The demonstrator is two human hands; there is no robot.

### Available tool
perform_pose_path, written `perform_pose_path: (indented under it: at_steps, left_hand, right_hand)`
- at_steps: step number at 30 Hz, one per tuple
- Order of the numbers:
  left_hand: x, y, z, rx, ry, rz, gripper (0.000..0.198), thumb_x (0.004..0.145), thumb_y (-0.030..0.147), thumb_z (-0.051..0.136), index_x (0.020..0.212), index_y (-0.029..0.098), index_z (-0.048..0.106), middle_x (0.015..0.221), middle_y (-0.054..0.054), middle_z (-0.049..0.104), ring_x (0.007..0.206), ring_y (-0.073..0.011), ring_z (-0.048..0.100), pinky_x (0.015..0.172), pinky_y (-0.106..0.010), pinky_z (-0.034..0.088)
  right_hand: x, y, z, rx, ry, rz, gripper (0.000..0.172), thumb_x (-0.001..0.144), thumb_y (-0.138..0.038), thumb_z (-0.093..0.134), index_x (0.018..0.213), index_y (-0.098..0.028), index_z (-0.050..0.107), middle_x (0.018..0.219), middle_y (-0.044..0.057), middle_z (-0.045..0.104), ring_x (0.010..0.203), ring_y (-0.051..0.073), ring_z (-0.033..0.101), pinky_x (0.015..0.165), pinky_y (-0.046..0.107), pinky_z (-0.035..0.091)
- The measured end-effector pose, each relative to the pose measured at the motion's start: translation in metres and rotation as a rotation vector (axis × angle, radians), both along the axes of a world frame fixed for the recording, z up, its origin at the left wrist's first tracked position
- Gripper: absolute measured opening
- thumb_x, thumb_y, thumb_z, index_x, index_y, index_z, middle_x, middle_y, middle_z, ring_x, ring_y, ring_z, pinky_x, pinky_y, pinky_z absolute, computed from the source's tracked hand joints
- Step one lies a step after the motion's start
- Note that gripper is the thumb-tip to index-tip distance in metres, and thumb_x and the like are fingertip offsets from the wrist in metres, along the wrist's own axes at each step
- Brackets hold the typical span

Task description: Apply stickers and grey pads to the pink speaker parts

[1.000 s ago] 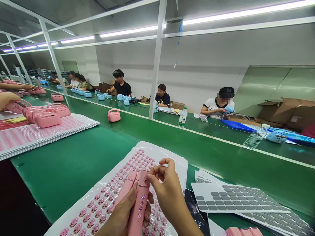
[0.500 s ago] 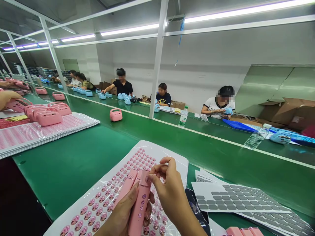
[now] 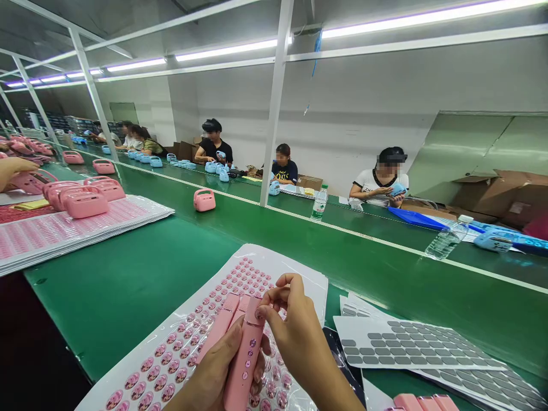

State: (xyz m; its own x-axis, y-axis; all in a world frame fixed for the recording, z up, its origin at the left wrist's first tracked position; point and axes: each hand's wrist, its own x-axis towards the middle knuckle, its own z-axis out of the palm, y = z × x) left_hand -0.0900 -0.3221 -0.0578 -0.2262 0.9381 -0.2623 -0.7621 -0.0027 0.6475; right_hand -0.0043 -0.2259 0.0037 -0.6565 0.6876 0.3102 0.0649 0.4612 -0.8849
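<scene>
My left hand (image 3: 214, 365) is wrapped around several pink microphones with square heads, held together and tilted upright. The nearest pink microphone (image 3: 246, 362) faces me with a column of small buttons. At its head, my right hand (image 3: 295, 325) has thumb and forefinger pinched on a small round sticker (image 3: 259, 313), pressed against the pink surface. My fingers partly cover the sticker. Beneath both hands lies a white sheet of round pink picture stickers (image 3: 171, 357).
Sheets of grey oval pads (image 3: 411, 345) lie at right, above more pink microphones (image 3: 423, 402). Pink speakers (image 3: 85, 200) stand on a sheet stack (image 3: 141, 214) at left. One pink speaker (image 3: 204, 200) sits on the green belt. Bottles (image 3: 319, 204) and co-workers (image 3: 381, 182) are across.
My hands stay almost still, the thumb and forefinger still at the microphone's head. Across the belt, a co-worker in black has drawn an arm back and now holds a blue speaker.
</scene>
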Motion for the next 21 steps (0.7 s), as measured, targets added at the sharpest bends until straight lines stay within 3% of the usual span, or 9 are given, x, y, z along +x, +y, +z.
perform_pose_path:
  at_steps: [11,16,18,21]
  left_hand:
    - [0.001,-0.001,0.001,-0.017,-0.006,0.006,0.04,0.086,0.047,0.042,0.086,0.012,0.061,0.062,-0.006,0.059,0.049,-0.0117,0.05,0.049,-0.024,0.038]
    - [-0.002,-0.001,0.001,0.045,0.018,-0.057,0.045,0.087,0.049,0.04,0.085,0.01,0.063,0.058,-0.005,0.055,0.048,-0.0104,0.048,0.049,-0.023,0.037]
    - [-0.004,-0.001,0.002,0.097,0.049,-0.112,0.048,0.088,0.048,0.037,0.083,0.009,0.064,0.054,-0.004,0.052,0.046,-0.0096,0.047,0.049,-0.022,0.037]
    - [-0.007,-0.001,-0.001,0.136,0.038,-0.124,0.049,0.089,0.047,0.035,0.083,0.009,0.065,0.055,-0.004,0.052,0.046,-0.0094,0.046,0.049,-0.022,0.037]
  right_hand:
    - [-0.001,-0.004,-0.001,0.031,0.002,-0.027,0.026,0.074,-0.005,0.05,0.088,-0.024,0.038,0.077,-0.003,0.058,0.069,0.015,0.054,0.065,0.03,0.042]
    - [-0.005,0.003,-0.004,-0.036,0.093,-0.064,0.012,0.078,-0.015,0.05,0.084,-0.023,0.042,0.081,0.0,0.056,0.074,0.015,0.055,0.067,0.031,0.045]
    - [0.0,0.006,0.003,-0.064,0.159,-0.101,0.005,0.082,-0.021,0.047,0.086,-0.023,0.044,0.086,0.002,0.056,0.077,0.016,0.056,0.067,0.031,0.047]
    - [0.023,0.007,0.026,-0.005,0.182,-0.145,0.008,0.084,-0.028,0.047,0.091,-0.023,0.045,0.091,0.005,0.058,0.082,0.018,0.058,0.07,0.033,0.05]
